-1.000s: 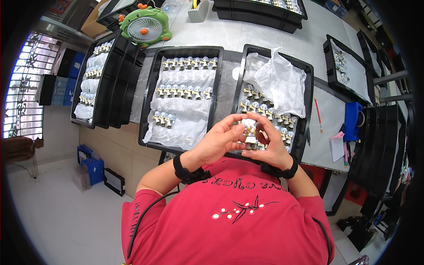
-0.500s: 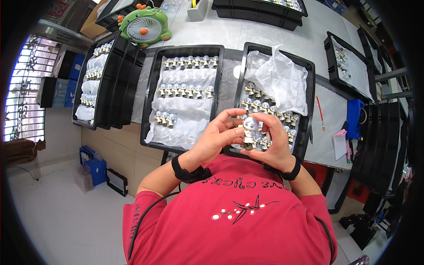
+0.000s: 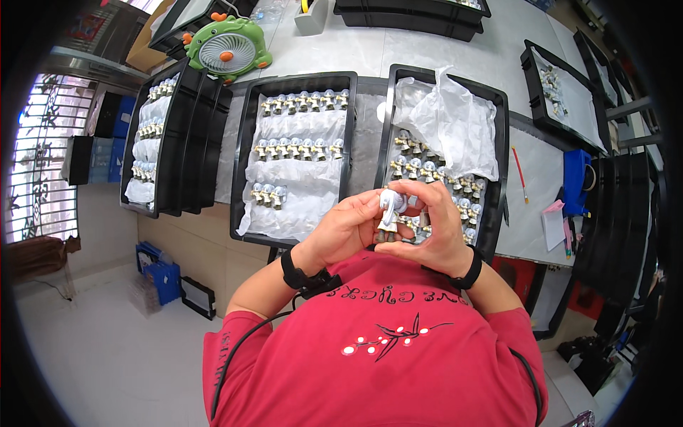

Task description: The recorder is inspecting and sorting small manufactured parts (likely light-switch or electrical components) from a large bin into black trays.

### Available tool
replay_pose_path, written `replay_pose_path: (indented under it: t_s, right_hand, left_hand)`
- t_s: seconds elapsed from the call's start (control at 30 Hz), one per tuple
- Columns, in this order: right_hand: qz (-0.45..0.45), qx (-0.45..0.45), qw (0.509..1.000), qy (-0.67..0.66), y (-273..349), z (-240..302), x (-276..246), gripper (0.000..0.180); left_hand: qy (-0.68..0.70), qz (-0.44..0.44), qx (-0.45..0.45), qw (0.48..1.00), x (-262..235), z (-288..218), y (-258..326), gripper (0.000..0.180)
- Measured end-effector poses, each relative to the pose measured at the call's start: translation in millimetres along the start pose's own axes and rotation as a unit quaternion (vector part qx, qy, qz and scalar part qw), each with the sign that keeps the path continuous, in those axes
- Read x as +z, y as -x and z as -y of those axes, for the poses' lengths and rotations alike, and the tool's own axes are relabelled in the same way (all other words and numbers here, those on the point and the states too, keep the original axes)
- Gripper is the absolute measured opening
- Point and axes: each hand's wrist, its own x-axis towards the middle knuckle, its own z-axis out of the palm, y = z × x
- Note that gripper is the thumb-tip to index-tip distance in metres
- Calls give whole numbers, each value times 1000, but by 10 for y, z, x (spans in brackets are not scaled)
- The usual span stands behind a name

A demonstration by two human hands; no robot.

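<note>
Holding a small white-and-grey figurine (image 3: 389, 211) between them, both hands sit close to the chest, just over the near edge of the right tray (image 3: 501, 160). The left hand (image 3: 346, 229) is curled around the figurine from the left, fingers closed on its body; the right hand (image 3: 435, 231) wraps it from the right, with the forefinger arched over the top and the thumb beneath its base. Each wrist carries a black band. The right tray holds a loose cluster of similar figurines (image 3: 434, 171) on white wrapping, partly under a crumpled plastic sheet (image 3: 448, 124). Just beside it, the middle tray (image 3: 245, 171) has three neat rows of figurines on white sheet. Farther left stands a stack of black trays (image 3: 188, 142), its top one also holding figurines. A green fan (image 3: 226, 48) stands on the table (image 3: 427, 46) behind the trays. A red pen (image 3: 520, 164) lies right of the right tray.
</note>
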Motion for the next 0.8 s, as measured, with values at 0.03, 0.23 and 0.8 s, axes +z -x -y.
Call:
replay_pose_path:
  t_s: [0.03, 0.23, 0.8]
  right_hand:
    - [-1, 9, 1000, -5, 7, 1, 12, 82]
    - [7, 41, 999, -7, 30, -29, 78, 77]
    - [77, 129, 988, 42, 251, -403, 123, 44]
  left_hand:
    - [17, 8, -2, 1000, -18, 8, -5, 48]
    - [23, 30, -2, 999, -66, 11, 2, 51]
    - [-690, -429, 24, 583, -2039, -74, 722, 41]
